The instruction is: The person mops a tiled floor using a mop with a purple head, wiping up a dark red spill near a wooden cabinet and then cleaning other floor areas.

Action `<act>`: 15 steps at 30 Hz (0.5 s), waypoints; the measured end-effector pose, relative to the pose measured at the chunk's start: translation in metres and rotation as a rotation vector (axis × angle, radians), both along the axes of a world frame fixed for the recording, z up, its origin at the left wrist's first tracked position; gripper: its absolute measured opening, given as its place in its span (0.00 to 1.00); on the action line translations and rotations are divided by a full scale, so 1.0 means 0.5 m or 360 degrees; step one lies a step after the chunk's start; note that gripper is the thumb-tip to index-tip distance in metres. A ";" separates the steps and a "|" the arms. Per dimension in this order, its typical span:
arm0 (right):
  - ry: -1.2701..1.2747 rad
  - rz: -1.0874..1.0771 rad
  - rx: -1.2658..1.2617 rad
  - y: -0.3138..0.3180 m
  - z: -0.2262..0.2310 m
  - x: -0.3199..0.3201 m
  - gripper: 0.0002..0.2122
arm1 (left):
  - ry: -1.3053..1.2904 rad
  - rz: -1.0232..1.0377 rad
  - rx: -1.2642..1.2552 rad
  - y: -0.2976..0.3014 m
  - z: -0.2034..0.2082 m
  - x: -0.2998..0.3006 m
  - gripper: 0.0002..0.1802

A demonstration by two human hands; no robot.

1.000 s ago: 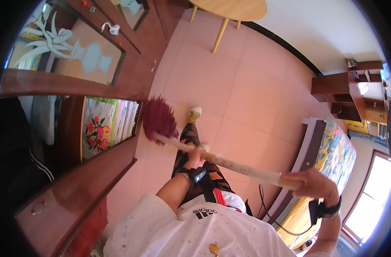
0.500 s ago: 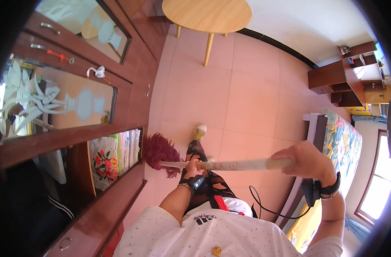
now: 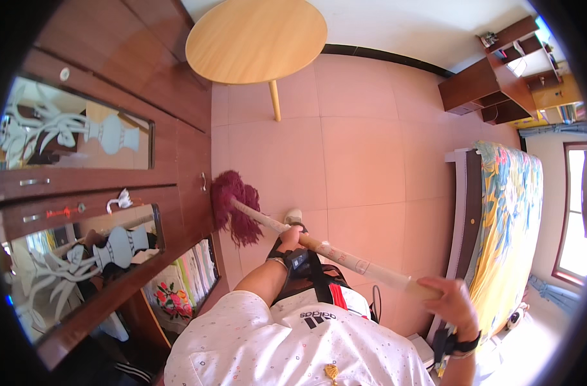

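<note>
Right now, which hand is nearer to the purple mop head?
Left: the left hand holds the handle short of the mop head; the right hand is at the handle's far end.

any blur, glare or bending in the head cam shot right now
Head view: the window at the right is washed out to near white; head view: the right hand looks smeared, while the left hand is crisper; head view: fisheye bowing shows in the dark baseboard, and the picture's corners go black.
</note>
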State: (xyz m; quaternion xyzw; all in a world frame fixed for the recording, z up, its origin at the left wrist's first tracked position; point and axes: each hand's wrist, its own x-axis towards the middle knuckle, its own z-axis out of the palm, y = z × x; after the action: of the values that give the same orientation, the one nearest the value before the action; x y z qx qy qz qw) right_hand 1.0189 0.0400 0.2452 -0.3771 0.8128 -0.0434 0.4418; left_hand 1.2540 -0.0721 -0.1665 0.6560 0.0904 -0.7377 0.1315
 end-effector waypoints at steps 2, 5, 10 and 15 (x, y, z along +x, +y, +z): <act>-0.0084 -0.0190 0.0006 0.037 -0.026 0.029 0.18 | -0.0011 0.0210 -0.0024 -0.039 0.014 -0.027 0.16; -0.0191 -0.0400 -0.0128 0.049 -0.088 0.069 0.18 | 0.0040 0.0152 -0.0218 -0.113 -0.032 -0.026 0.11; -0.0428 -0.0574 -0.0030 -0.049 -0.195 0.089 0.20 | 0.0208 0.0083 -0.0331 -0.260 -0.045 -0.060 0.08; -0.0922 -0.0688 0.0124 -0.145 -0.300 0.121 0.29 | -0.0027 -0.0083 -0.0606 -0.327 0.019 -0.100 0.08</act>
State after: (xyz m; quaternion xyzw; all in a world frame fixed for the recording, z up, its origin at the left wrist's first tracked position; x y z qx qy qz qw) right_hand 1.0796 -0.0323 0.0953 -0.1515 0.7159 -0.2096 0.6485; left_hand 1.2038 -0.2358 -0.1569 0.6275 -0.0691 -0.7391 0.2349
